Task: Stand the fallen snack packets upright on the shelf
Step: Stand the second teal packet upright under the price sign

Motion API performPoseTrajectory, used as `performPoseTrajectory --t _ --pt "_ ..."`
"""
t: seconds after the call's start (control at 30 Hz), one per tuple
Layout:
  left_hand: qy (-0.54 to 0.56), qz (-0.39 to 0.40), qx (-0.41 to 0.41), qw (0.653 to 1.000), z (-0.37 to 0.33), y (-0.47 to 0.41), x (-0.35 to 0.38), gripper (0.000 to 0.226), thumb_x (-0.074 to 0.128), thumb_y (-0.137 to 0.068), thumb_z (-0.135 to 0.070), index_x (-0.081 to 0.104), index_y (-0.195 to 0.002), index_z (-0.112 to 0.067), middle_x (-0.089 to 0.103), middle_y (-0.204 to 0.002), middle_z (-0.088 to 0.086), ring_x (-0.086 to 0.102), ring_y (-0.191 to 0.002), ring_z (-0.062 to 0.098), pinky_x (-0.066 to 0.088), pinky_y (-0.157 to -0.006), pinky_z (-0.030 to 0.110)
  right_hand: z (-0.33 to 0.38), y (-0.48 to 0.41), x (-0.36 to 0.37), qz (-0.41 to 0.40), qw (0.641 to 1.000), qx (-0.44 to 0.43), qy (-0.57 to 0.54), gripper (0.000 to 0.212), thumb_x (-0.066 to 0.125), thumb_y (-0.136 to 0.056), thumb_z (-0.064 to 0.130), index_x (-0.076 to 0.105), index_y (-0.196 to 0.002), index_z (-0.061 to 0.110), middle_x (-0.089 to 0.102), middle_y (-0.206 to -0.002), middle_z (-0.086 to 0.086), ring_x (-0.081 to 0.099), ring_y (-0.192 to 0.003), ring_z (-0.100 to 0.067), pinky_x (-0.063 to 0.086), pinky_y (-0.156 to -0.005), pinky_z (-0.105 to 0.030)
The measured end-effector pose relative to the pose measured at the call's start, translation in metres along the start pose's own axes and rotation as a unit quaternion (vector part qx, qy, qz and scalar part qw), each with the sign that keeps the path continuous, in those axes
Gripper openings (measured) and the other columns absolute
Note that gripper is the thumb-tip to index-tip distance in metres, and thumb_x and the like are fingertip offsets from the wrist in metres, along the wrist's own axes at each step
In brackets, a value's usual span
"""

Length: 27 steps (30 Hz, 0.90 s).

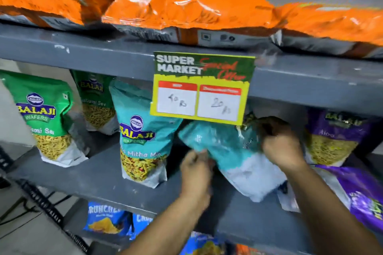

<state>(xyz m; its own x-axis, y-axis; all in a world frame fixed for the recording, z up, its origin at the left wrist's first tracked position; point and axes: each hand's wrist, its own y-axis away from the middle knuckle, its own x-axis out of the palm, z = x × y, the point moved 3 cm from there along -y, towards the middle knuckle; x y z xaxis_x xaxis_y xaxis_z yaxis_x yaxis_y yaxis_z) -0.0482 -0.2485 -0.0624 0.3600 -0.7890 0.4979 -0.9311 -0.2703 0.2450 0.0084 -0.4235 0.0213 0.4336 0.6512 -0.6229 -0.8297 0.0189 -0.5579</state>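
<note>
Hands grip a tilted teal packet (232, 155) near the middle shelf's (99, 176) front edge, the left hand (195, 170) closed on its lower left side, the right hand (283, 147) clutching its upper right, beside an upright teal packet (143, 141).

Supermarket: price card (202, 87), snack shelves (83, 54).

Bare shelf (99, 174) lies open left of the upright teal packet (143, 143); to my right a purple packet (331, 136) crowds in, and the price card (202, 88) hangs overhead.
</note>
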Motion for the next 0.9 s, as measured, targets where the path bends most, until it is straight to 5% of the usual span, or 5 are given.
performPoseTrajectory --t 0.13,0.5,0.67,0.8,0.9 --pt "-0.091 -0.01 0.204 0.975 -0.037 -0.02 0.019 0.032 0.052 -0.098 -0.012 0.056 -0.068 -0.021 0.048 -0.074 0.012 0.04 -0.074 0.02 0.033 -0.069 0.036 -0.027 0.041 0.005 -0.049 0.974 0.118 -0.189 0.025 0.06 -0.087 0.012 0.052 -0.065 0.022 0.055 -0.058 0.0 0.048 -0.058 -0.015 0.042 -0.058 -0.02" --pt "-0.189 0.063 0.156 0.967 -0.041 -0.041 -0.004 0.035 0.056 -0.098 -0.022 0.064 -0.069 -0.003 0.064 -0.073 0.016 0.058 -0.072 0.025 0.049 -0.071 0.04 -0.013 0.119 0.044 -0.11 0.937 0.165 -0.286 0.026 0.067 -0.079 0.023 0.047 -0.089 0.036 0.051 -0.081 0.001 0.052 -0.069 -0.017 0.045 -0.063 -0.024" --pt "-0.392 0.016 0.296 0.871 -0.045 -0.009 -0.008 0.044 0.053 -0.097 -0.033 0.041 -0.06 -0.014 0.041 -0.052 0.006 0.037 -0.05 0.018 0.032 -0.049 0.035 0.005 0.166 0.077 0.023 0.983 0.093 -0.156 0.087 0.074 -0.061 0.034 0.036 -0.138 0.017 0.03 -0.147 0.001 0.031 -0.138 -0.014 0.028 -0.113 -0.026" --pt "-0.429 0.186 0.442 0.766 -0.022 0.039 -0.012 0.018 0.053 -0.095 -0.037 0.057 -0.08 -0.026 0.062 -0.078 -0.012 0.06 -0.077 -0.001 0.048 -0.068 0.02 -0.008 0.151 0.084 0.036 0.979 0.141 -0.142 0.11 0.081 -0.044 0.05 0.034 -0.139 0.019 0.042 -0.138 -0.005 0.033 -0.133 -0.019 0.037 -0.107 -0.036" --pt "-0.339 0.15 0.361 0.856 -0.01 0.022 -0.033 0.019 0.061 -0.083 -0.03 0.058 -0.101 -0.034 0.062 -0.101 -0.015 0.061 -0.1 0.008 0.047 -0.086 0.023 -0.032 0.145 0.085 0.072 0.963 0.182 -0.183 0.096 0.085 -0.044 0.045 0.04 -0.129 0.041 0.054 -0.119 0.01 0.046 -0.117 -0.004 0.045 -0.093 -0.029"
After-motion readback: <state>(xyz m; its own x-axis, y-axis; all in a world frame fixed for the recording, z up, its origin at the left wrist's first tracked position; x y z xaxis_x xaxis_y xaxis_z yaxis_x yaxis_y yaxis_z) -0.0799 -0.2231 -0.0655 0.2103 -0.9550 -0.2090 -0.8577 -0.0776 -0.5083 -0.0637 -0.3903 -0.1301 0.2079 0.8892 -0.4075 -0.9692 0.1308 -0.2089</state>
